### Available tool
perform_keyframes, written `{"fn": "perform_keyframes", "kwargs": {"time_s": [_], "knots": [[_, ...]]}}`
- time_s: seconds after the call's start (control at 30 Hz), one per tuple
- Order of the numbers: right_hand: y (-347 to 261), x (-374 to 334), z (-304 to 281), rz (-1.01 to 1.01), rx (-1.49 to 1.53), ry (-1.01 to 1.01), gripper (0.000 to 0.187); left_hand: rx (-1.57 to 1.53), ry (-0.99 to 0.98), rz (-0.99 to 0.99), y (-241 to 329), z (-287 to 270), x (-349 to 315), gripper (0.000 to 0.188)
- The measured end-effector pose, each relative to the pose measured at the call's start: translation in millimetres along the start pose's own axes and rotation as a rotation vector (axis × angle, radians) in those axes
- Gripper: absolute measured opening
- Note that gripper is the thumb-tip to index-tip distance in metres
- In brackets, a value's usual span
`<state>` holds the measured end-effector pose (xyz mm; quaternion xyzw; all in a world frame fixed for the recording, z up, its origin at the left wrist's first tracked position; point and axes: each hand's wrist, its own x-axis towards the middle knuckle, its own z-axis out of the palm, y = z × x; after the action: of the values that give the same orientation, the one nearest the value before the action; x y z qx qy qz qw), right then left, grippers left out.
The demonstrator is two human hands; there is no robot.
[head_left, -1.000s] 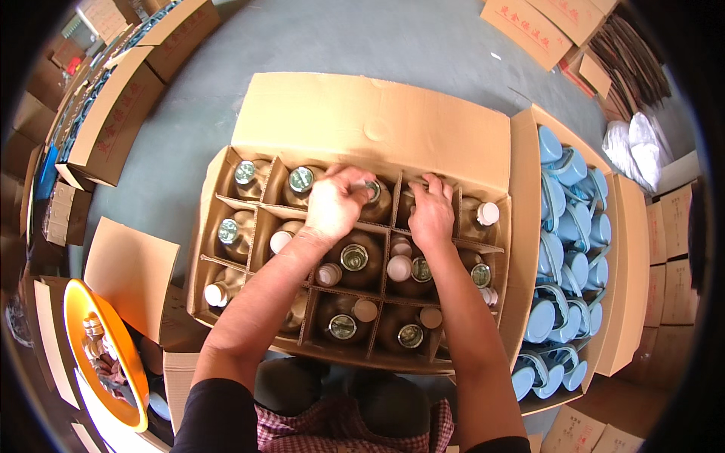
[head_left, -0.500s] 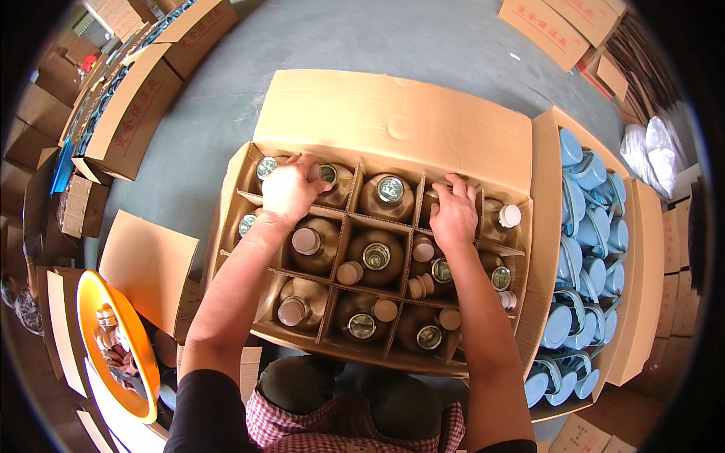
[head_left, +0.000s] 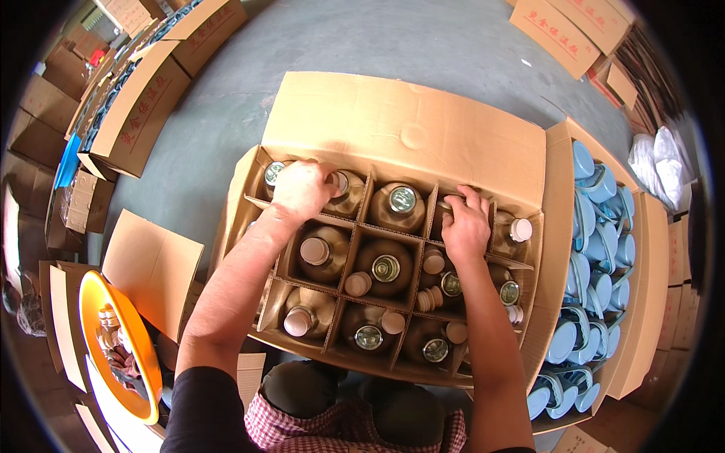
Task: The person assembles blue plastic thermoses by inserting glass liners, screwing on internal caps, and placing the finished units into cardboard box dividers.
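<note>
Red printed characters run in a single row along the side of the long carton (head_left: 162, 98) at the upper left, slanting upward with its edge. The adjoining carton (head_left: 215, 38) behind it bears a similar row of red print. At the upper right, the stacked carton (head_left: 559, 34) shows another row of large red characters on its side. Small dark print stands on the carton flap (head_left: 578, 442) at the lower right edge, too small to read.

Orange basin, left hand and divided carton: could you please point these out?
Orange basin (head_left: 146, 355), head view: right wall.
Left hand (head_left: 300, 190), head view: back of the hand.
Divided carton (head_left: 362, 113), head view: open far flap.
</note>
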<state>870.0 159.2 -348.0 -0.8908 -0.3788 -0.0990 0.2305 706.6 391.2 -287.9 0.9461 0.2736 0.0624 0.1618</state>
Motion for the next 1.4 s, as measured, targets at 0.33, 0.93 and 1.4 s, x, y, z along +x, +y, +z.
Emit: {"fn": "perform_keyframes", "kwargs": {"time_s": [0.33, 0.93, 1.4], "knots": [[3.2, -0.9, 0.0, -0.048, 0.041, 0.058, 0.026, 0.329, -0.218, 0.097, 28.1, -3.9, 37.8, 0.019], [3.8, -1.5, 0.1, -0.038, 0.077, 0.147, 0.019, -0.564, 0.143, -0.419, -31.4, -32.5, -10.9, 0.035], [7.4, 1.2, 8.0, -0.152, 0.079, 0.195, 0.020, 0.623, 0.364, 0.111, -113.7, 48.2, 22.1, 0.011]]}}
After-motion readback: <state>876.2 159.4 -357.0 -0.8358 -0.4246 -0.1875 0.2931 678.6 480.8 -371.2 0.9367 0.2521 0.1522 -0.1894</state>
